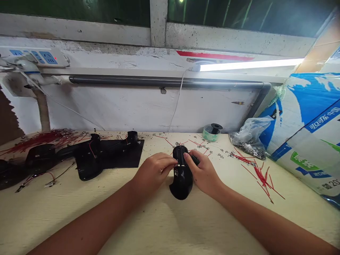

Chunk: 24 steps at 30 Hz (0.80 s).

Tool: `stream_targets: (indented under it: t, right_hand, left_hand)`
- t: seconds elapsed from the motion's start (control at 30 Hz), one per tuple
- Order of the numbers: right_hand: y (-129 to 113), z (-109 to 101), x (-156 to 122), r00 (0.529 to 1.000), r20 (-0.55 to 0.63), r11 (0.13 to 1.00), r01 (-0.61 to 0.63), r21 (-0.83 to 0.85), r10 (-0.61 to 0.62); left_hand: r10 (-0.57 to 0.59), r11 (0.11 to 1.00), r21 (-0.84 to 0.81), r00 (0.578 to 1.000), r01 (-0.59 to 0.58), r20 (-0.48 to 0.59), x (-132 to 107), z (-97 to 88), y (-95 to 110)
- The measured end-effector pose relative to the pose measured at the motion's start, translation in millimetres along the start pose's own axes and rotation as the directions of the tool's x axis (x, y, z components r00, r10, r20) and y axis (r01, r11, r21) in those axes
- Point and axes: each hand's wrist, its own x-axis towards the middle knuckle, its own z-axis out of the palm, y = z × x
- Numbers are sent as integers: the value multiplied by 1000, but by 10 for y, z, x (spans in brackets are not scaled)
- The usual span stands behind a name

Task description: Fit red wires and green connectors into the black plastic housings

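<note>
A glossy black housing (181, 186), rounded below, notched at lower left and crossed by a thin pale line, is just below the frame's centre. The right hand (205, 173) grasps it; the left hand's (154, 169) fingers meet at its left edge, whether gripping anything I cannot tell.

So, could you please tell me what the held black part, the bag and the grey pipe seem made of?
Black part: probably hard plastic, glossy, judging by its bright reflections. Bag: thin, clear plastic film, given its crinkles and see-through look. Grey pipe: likely smooth plastic, from its even colour; painted metal is possible.
</note>
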Motion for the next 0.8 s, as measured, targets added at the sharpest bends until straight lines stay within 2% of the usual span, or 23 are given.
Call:
stream_targets:
  t: [0.13, 0.43, 0.6, 0.8]
  right_hand:
    - [8, -9, 3, 999, 4, 999, -32, 17, 32]
    - [-18, -29, 15, 1000, -27, 996, 10, -86, -12]
    - [-27, -32, -5, 1000, -13, 998, 6, -63, -7]
    - [0, -21, 0, 1000, -8, 998, 15, -59, -16]
  left_hand:
    - [-118, 980, -154, 992, 123, 41, 15, -11, 45]
    - [-253, 901, -336, 962, 274, 107, 71, 1, 123]
    - [-366, 848, -356, 919, 393, 144, 67, 3, 142]
    - [-376, 844, -336, 908, 417, 182, 67, -2, 145]
